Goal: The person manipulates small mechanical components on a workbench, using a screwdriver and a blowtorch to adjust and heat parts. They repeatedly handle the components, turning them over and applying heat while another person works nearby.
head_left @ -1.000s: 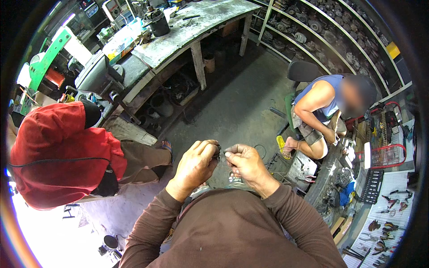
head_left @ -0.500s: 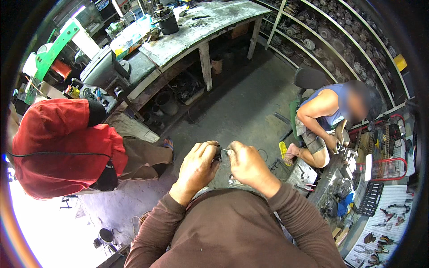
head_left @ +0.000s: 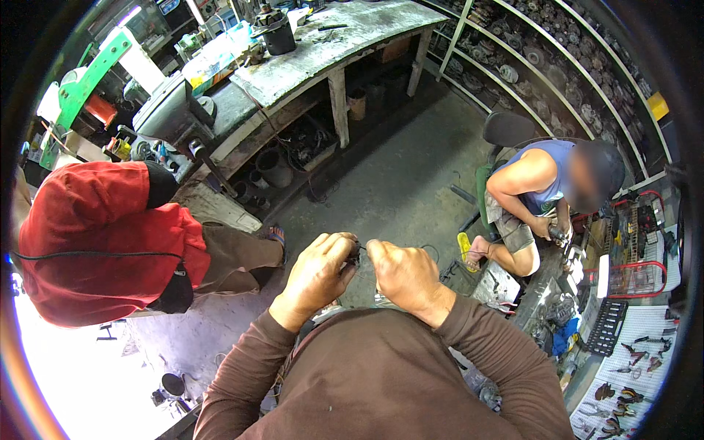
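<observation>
In front of my chest, my left hand point(head_left: 320, 273) is closed around a small dark part point(head_left: 356, 254), mostly covered by the fingers, so its kind is unclear. Close on its right, my right hand point(head_left: 405, 273) pinches something thin at the dark part's edge. Just a short sliver of that thin piece shows between the two hands; I cannot make out what it is. Brown sleeves cover both my forearms.
A person in a red shirt point(head_left: 117, 235) stands at left, near a long workbench point(head_left: 330, 40). At right, a seated person point(head_left: 539, 176) handles a tool over a low bench. Parts-filled shelves point(head_left: 528, 51) line the far right; pliers lie on a white perforated surface point(head_left: 638, 352).
My right hand has shifted slightly left and down, closer to my left hand, hiding more of the thin piece. The seated person's hands and head have moved; a dark tool now shows there.
</observation>
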{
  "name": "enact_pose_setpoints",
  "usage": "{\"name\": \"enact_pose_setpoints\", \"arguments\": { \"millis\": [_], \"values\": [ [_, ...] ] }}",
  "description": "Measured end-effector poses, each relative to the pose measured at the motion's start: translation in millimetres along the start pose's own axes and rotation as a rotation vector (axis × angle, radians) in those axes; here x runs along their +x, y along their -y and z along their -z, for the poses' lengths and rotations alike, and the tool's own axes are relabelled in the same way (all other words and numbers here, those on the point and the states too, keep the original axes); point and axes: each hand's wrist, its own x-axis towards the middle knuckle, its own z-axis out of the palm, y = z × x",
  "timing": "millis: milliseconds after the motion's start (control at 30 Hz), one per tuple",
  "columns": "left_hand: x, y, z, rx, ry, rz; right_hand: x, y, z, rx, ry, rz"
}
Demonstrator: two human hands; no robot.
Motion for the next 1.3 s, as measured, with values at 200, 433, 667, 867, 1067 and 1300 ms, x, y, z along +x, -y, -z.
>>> {"name": "enact_pose_setpoints", "arguments": {
  "millis": [200,433,667,867,1067,1300],
  "values": [
    [1.7,-2.5,4.8,-0.03,0.034,0.006,-1.1,-6.3,6.7,-0.111,0.016,0.13],
    [2.2,-4.6,7.6,0.04,-0.034,-0.114,3.9,-27.5,-11.9,1.198,0.34,-0.623],
    [3.2,-6.9,4.1,-0.235,0.081,0.189,-8.4,-1.4,9.2,-0.377,0.026,0.253],
    [5.2,-14.0,-0.2,-0.414,0.106,0.403,-6.2,2.4,30.3,-0.589,-0.031,0.449],
    [-7.1,-27.9,-13.6,-0.361,-0.018,0.25,-5.2,13.4,72.1,-0.301,0.288,0.208],
    [-27.8,-13.6,-11.1,-0.951,-0.272,0.33,-14.1,27.5,86.5,0.439,0.084,0.043]
  ]
}}
